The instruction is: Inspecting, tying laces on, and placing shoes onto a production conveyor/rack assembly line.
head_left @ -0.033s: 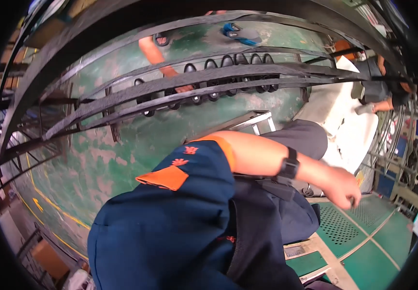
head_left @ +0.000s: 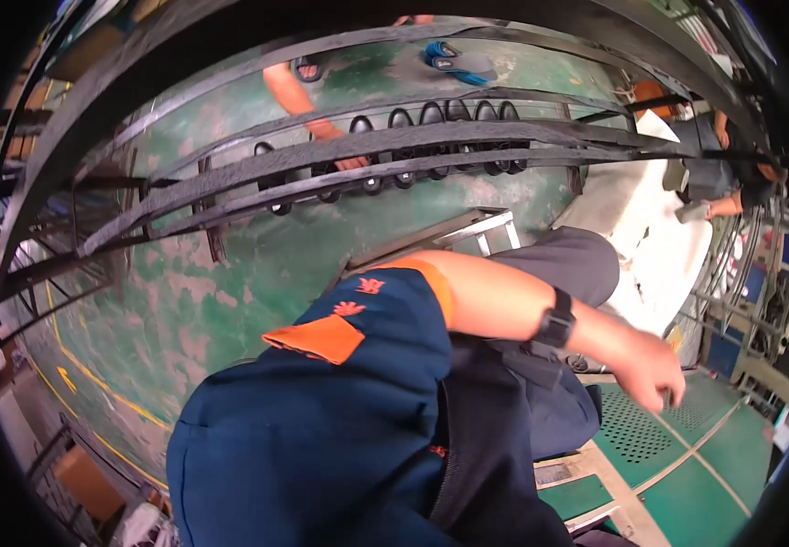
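My left arm, in a dark blue sleeve with an orange flap [head_left: 318, 338], stretches across to the right. A black watch [head_left: 554, 319] circles the wrist. My left hand [head_left: 645, 369] hangs over a green perforated panel [head_left: 633, 428], apart from it as far as I can tell. Its fingers bend downward, two fingertips stand apart, and nothing shows between them. My right hand is out of the picture. Beyond the dark rack bars [head_left: 394, 139], several black shoes [head_left: 401, 118] stand in a row. Another person's hand [head_left: 349, 162] reaches down among those shoes.
Dark metal rails arch across the top. A blue and grey pair of slippers [head_left: 460, 66] lies on the worn green floor [head_left: 185, 301]. A metal frame [head_left: 495, 228] stands near my grey-trousered knee [head_left: 577, 260]. Beyond a whitish sheet [head_left: 631, 196] another person [head_left: 727, 173] sits or crouches.
My left hand has moved slightly down, and its fingertips now show further apart. The picture has shifted a little. The other person's hand stays among the shoes.
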Demonstrator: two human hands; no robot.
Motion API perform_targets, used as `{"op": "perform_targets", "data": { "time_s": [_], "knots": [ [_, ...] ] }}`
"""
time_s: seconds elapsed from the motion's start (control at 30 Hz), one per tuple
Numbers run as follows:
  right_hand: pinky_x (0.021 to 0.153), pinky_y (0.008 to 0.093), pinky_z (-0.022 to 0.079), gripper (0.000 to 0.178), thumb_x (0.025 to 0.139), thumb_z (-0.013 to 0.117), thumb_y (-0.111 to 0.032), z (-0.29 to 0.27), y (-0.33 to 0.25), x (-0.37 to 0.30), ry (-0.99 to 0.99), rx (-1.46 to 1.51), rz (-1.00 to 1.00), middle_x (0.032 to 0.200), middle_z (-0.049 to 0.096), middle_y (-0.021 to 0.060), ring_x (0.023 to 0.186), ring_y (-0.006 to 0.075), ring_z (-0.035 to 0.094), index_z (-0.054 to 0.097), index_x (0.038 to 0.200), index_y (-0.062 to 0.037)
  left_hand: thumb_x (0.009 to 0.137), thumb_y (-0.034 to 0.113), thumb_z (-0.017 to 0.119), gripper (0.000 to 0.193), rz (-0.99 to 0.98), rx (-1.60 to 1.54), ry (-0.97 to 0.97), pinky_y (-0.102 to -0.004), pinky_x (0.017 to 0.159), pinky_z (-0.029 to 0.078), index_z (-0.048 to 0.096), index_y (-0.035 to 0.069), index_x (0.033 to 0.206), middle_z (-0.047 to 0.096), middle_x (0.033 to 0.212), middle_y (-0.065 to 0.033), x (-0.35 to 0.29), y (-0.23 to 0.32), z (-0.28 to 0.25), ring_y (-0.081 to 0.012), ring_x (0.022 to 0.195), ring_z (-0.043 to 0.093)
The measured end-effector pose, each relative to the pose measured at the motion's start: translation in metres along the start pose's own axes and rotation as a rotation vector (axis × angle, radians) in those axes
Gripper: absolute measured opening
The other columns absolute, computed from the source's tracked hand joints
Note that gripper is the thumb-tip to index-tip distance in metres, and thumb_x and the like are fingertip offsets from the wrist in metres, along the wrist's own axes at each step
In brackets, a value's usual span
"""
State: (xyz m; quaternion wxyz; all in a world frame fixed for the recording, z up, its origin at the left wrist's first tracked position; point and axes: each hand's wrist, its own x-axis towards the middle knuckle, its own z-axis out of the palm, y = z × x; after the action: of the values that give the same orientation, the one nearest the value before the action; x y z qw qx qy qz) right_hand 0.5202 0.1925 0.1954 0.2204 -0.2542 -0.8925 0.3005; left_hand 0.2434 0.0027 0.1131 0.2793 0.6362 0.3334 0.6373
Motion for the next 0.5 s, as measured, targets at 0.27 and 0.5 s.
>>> {"op": "perform_targets", "data": {
  "time_s": [0.27, 0.5],
  "knots": [
    [0.119, 0.0496, 0.032, 0.062, 0.103, 0.039, -0.049, -0.004, -0.08, -0.022, 0.147, 0.326, 0.07, 0.146, 0.055, 0.0169, 0.138, 0.035, 0.048, 0.051, 0.144, -0.0043, 0.079, 0.055, 0.08, 0.119, 0.35, -0.09, -0.058, -0.0451, 0.105, 0.047, 0.014, 0.0, 0.16, 0.037, 0.153, -0.0304, 0.042, 0.051, 0.112, -0.0404, 0.125, 0.057],
    [0.112, 0.0608, 0.038, 0.069, 0.101, 0.037, -0.055, 0.081, -0.155, -0.065, 0.626, 0.675, 0.4, 0.148, 0.049, 0.0183, 0.132, 0.0396, 0.049, 0.042, 0.145, -0.0018, 0.088, 0.06, 0.06, 0.116, -0.716, -1.073, -0.27, -0.037, 0.117, 0.033, -0.009, 0.003, 0.161, 0.019, 0.165, -0.0229, -0.044, 0.042, 0.086, -0.0263, 0.149, 0.03]
  ]
}}
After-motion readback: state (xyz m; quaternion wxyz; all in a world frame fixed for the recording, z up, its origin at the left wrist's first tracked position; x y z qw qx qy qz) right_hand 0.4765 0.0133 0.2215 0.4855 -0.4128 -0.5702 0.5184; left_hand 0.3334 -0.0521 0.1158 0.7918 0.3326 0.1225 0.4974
